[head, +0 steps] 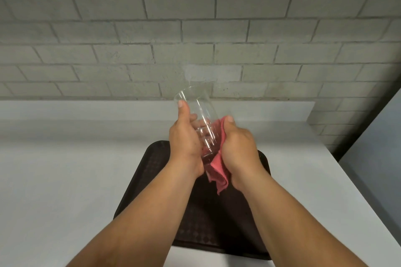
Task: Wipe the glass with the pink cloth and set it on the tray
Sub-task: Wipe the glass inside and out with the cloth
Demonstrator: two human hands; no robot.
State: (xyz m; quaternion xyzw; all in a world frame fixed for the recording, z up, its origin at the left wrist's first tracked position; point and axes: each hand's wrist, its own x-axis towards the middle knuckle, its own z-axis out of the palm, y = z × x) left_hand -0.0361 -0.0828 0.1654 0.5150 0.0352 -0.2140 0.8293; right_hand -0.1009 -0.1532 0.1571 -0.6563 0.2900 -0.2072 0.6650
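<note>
A clear glass [199,108] is held up over the table, tilted with its mouth pointing away and up. My left hand [184,136] grips its left side, thumb near the rim. My right hand [238,149] presses the pink cloth [218,171] against the glass's lower right side; a corner of the cloth hangs down between my wrists. Below both hands a dark brown tray [152,180] lies flat on the white table, mostly hidden by my forearms.
The white table [65,169] runs left and right of the tray, with a low white ledge [86,110] against a grey brick wall [195,28]. The table's right edge [347,180] drops off beside a grey panel.
</note>
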